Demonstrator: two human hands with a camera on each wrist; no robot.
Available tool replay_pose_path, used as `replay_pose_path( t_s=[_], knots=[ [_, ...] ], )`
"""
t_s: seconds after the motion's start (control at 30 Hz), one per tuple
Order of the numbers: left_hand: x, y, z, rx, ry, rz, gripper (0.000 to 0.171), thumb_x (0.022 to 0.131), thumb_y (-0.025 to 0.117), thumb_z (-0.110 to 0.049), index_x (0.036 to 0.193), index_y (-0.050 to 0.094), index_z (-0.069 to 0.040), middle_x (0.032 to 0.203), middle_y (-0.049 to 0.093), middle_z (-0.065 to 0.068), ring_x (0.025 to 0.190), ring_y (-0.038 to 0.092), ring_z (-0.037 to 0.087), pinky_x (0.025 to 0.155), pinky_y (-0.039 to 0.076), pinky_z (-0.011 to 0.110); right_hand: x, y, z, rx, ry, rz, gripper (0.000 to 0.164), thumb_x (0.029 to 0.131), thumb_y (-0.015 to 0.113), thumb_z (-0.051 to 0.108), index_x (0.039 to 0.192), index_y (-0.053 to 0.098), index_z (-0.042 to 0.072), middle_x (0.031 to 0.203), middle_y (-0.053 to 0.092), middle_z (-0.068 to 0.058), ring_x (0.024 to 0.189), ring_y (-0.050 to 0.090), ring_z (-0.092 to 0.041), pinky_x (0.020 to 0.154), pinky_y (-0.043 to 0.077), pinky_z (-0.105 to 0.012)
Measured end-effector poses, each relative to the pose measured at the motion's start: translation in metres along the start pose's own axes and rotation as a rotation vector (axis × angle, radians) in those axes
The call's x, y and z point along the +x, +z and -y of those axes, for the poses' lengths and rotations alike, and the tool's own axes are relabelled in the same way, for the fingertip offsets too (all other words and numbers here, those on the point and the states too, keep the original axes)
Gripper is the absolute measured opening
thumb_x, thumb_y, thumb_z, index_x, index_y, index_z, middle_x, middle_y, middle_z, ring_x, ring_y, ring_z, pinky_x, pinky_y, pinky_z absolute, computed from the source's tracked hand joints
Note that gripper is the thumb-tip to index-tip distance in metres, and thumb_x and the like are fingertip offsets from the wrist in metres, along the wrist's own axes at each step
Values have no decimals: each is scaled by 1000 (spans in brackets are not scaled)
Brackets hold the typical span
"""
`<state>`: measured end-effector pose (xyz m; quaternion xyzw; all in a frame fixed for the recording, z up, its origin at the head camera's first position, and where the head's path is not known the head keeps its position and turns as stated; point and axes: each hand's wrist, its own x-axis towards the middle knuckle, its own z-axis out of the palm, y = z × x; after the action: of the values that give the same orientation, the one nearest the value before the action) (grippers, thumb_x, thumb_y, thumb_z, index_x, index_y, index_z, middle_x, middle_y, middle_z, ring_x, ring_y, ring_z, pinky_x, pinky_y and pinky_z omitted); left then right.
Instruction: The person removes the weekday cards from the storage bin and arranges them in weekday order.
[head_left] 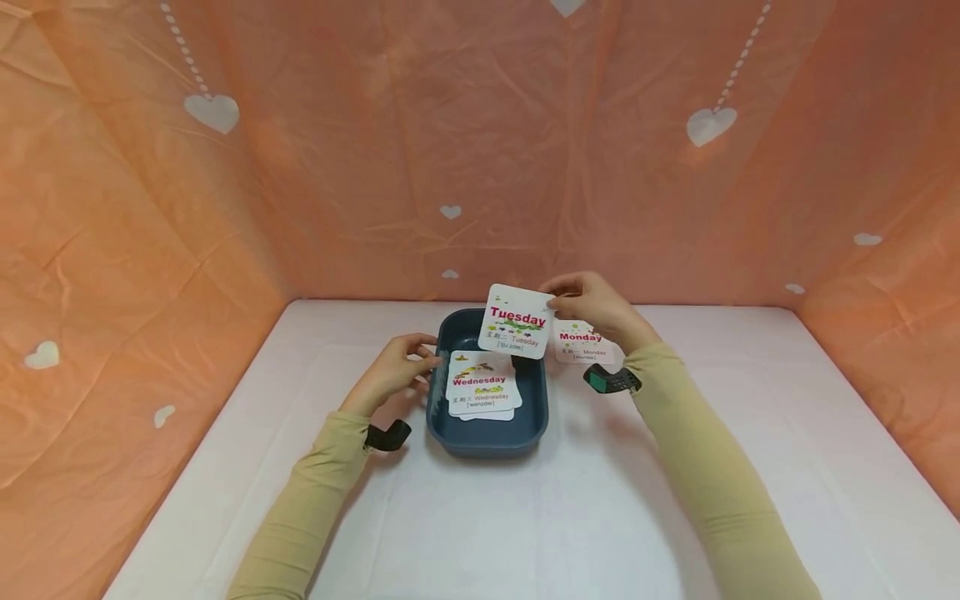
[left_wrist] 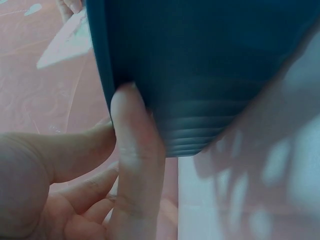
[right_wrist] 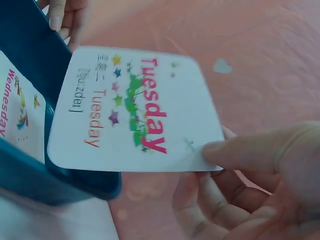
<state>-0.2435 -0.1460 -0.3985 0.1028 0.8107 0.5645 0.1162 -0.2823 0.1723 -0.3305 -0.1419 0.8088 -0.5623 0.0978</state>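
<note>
Partly hiding the Monday card, the right hand pinches Tuesday's.

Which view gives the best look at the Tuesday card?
Right wrist: the Tuesday card fills much of the frame, its print large and readable. The head view shows its printed face, but smaller. The left wrist view catches only a pale part beside the blue container, no words readable.

Room on tbl nr side of bin; 1 card blocks bin's far R corner
</note>
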Motion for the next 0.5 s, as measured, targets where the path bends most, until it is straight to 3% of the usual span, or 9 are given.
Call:
replay_pose_path(
  t_s=[0.17,0.5],
  knots=[
    [0,1,-2,19,-42,-10,44,92,61,-2,133,46,7,95,57,17,66,62,18,64,57,43,-7,-11,0,42,12,-42,28,92,58,-3,118,58,-10,111,60,-23,93,61,-22,81,53,-30],
    [1,2,-2,27,-37,-8,45,92,62,-3,133,47,7,95,58,17,66,61,18,61,57,40,-23,-35,-14,76,5,-76,27,94,57,0,119,53,-10,113,55,-20,96,58,-22,83,53,-29]
  ],
)
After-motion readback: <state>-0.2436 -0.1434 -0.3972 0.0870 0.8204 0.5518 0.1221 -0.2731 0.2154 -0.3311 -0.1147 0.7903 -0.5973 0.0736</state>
